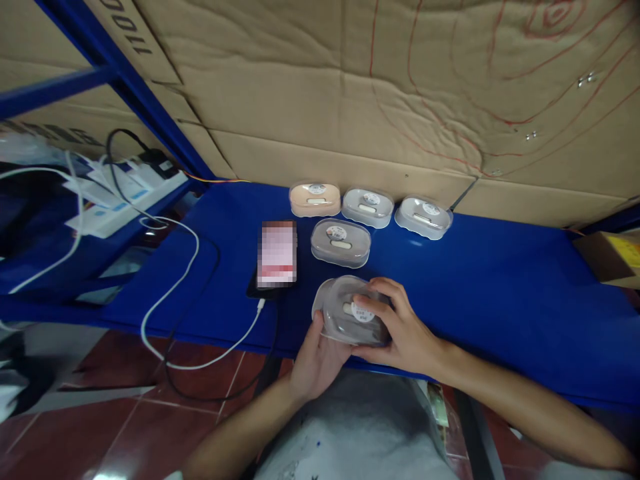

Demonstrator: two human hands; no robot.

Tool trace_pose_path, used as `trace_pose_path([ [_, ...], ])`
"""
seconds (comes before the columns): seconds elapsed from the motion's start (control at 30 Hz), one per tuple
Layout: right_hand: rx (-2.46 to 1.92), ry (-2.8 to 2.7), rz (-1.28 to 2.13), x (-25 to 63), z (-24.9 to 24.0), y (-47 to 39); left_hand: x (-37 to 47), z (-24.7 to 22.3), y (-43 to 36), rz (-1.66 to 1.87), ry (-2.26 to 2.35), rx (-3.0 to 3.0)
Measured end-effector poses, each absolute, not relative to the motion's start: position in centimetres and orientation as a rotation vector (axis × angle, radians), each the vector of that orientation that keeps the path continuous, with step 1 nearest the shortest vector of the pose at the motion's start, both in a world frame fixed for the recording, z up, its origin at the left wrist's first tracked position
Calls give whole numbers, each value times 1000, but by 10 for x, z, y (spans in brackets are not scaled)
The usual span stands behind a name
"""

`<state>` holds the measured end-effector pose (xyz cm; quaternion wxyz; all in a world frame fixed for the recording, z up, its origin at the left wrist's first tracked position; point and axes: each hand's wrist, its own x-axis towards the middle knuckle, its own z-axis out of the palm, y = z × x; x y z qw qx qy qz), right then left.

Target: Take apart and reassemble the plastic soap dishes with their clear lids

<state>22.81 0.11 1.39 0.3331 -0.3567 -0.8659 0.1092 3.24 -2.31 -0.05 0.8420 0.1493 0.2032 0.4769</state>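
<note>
Close to the table's front edge, both hands are around a small oval plastic box with a clear lid (337, 323). The lid bears a pale tab and a round white label, and it sits shifted to the right of the pale base (320, 295). My left hand (315, 363) is closed around the lower left side, its thumb at the rim. Over the right side, my right hand (400, 327) grips the lid with fingers on top and thumb at the front. Just behind stands a similar grey box (341, 243) with its lid on.
At the back stand a peach box (315, 200) and two grey ones (367, 207) (423, 217). Left of them lies a phone (277, 257) on a white cable (200, 367). A power strip (125, 203) is far left, a cardboard box (610, 259) far right, a cardboard wall (300, 100) behind.
</note>
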Motion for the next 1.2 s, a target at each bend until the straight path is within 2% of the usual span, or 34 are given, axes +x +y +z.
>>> trace_pose_path([
  [0.17,-902,-2272,298,226,11,0,31,-4,-23,996,433,297],
  [0.37,-1022,-2414,366,262,31,18,34,1,-17,1033,546,338],
  [0.53,-1366,-2430,235,330,28,50,22,9,-20,1185,692,625],
  [0.7,-1446,-2444,81,368,25,68,16,14,-22,1203,798,794],
  [0.83,-1419,-2488,-27,344,51,89,19,12,-21,1175,855,908],
  [0.97,-1518,-2516,75,296,72,145,18,-1,-24,1189,855,1077],
  [1.2,-1697,-2528,154,264,62,225,10,-18,-25,1151,820,1251],
])
